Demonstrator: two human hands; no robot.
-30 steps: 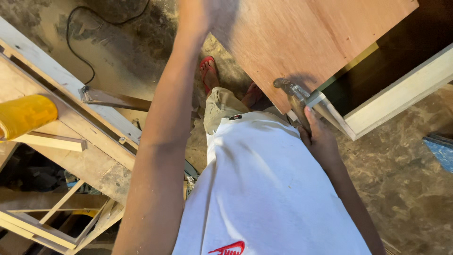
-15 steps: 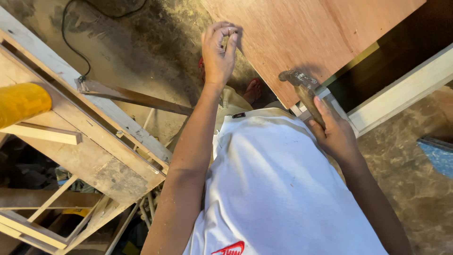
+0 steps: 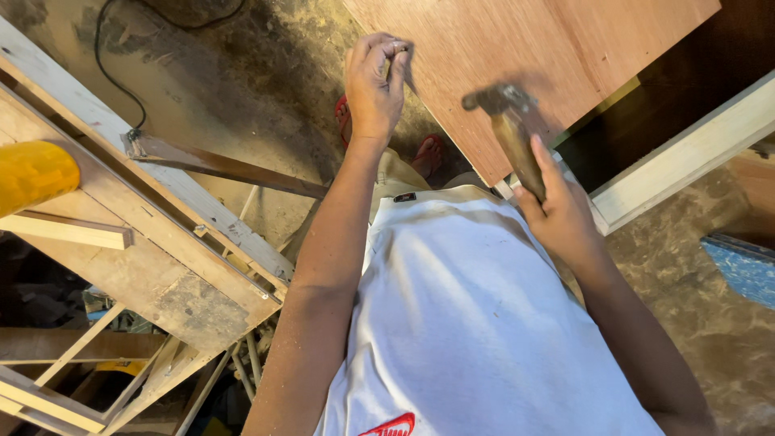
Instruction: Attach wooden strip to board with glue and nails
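Note:
My left hand (image 3: pixel 373 85) is raised at the edge of a reddish plywood panel (image 3: pixel 533 48), its fingertips pinched together on a small nail (image 3: pixel 401 53) against the panel's edge. My right hand (image 3: pixel 557 214) grips the wooden handle of a hammer (image 3: pixel 508 121), whose metal head hovers over the panel to the right of the left hand. My white shirt (image 3: pixel 476 323) fills the lower middle of the view.
A pale wooden frame (image 3: pixel 686 157) runs under the panel at right. A worn wooden workbench (image 3: pixel 137 242) with a yellow object (image 3: pixel 32 173) stands at left. A black cable (image 3: pixel 121 73) trails over the dusty floor. Red sandals (image 3: pixel 428 153) show below.
My left hand has come down from the top edge and settled at the panel's edge with its fingers pinched. The hammer has lifted and shifted slightly left over the panel.

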